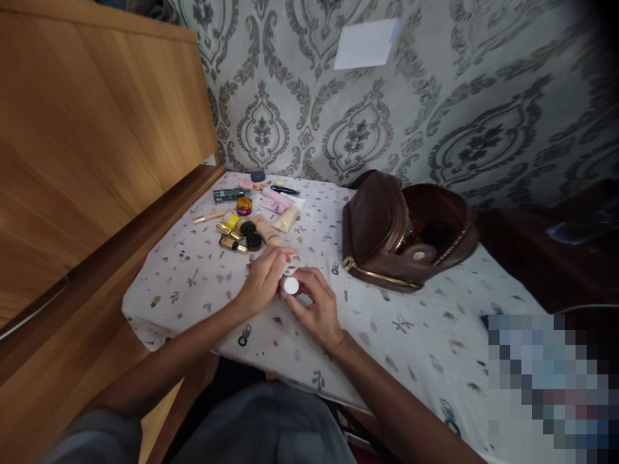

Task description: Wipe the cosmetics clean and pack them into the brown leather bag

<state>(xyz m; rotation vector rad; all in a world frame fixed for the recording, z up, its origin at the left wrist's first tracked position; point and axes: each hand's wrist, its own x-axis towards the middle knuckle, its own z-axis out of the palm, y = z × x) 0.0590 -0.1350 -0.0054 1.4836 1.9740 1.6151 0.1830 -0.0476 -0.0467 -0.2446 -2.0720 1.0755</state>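
Both hands meet mid-table over patterned white tablecloth [203,277]. Left hand [264,278] curls over small round white-capped jar [291,285], fingers touching it. Right hand [316,308] clamps same jar from near side, thumb beside cap. One open brown leather bag [387,229] right of hands. Cluster of cosmetics [249,212] far-left, count unclear. Bare cloth near-right; wooden panel [87,148] bounds left edge.
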